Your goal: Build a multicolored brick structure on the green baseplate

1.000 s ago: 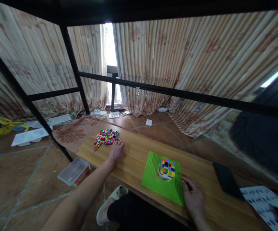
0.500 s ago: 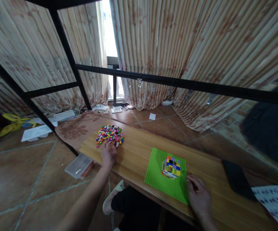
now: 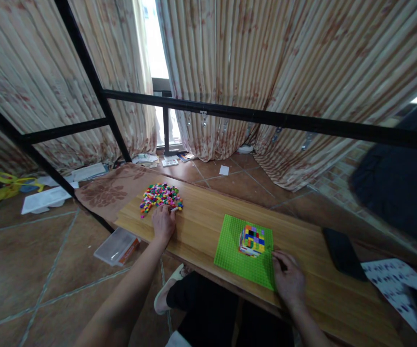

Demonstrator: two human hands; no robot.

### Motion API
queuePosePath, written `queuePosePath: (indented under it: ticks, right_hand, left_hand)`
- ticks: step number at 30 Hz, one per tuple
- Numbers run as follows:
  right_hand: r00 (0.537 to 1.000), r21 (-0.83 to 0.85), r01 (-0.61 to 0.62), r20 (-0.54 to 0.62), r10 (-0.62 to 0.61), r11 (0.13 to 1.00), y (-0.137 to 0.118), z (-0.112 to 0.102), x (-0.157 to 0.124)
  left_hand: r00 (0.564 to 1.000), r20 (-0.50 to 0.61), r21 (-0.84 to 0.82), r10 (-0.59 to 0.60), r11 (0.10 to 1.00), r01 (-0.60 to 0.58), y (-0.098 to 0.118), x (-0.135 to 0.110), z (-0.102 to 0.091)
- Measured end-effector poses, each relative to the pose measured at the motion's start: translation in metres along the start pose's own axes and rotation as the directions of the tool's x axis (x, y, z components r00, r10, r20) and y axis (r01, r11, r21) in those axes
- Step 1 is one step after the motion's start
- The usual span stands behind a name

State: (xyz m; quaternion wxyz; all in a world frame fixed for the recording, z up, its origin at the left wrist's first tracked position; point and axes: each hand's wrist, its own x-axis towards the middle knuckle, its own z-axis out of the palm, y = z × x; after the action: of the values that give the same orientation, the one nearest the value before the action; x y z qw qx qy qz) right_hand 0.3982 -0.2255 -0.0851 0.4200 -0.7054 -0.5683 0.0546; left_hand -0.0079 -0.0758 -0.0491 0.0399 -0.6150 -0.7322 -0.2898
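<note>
Loose, small coloured toy bricks [image 3: 162,193] form a pile at the left end of the wooden table. At the near edge of that pile is my left hand [image 3: 163,223], its fingers bent and closed on a small white brick [image 3: 174,209]. Further right lies a green studded baseplate [image 3: 227,250]. On it stands a block built of multicoloured bricks [image 3: 252,241], with whitish sides and a patchwork top. My right hand [image 3: 290,278] rests by the plate's right edge, thumb and forefinger closed at the rim; its other fingers are curled and partly hidden.
A dark phone-like slab [image 3: 344,253] and a printed sheet [image 3: 398,282] lie on the right. Black metal bars [image 3: 230,111] cross behind the table. Below the table's left end, a clear plastic box [image 3: 116,246] sits on the tiled floor.
The view has shifted slightly, moving the scene up and left. My left fingers have closed around the white brick at the pile's edge. My right hand stays by the baseplate's edge.
</note>
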Motion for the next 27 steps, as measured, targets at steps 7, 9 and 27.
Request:
queuePosePath:
  ticks: [7,9,27]
  right_hand:
    - [1.000,0.061,0.003,-0.028,-0.001,0.998,-0.007,0.001,0.000]
    - [0.999,0.086,-0.018,-0.031,0.021,0.996,-0.007,0.001,0.001]
    - [0.960,0.452,-0.184,0.274,0.060,0.873,-0.027,-0.015,0.025]
  left_hand:
    - [0.997,-0.074,-0.104,-0.035,0.994,0.027,-0.002,0.000,0.001]
    - [0.995,-0.094,-0.153,-0.040,0.988,0.026,-0.003,-0.005,0.000]
    - [0.976,0.125,-0.415,0.177,0.903,-0.110,0.060,-0.132,-0.044]
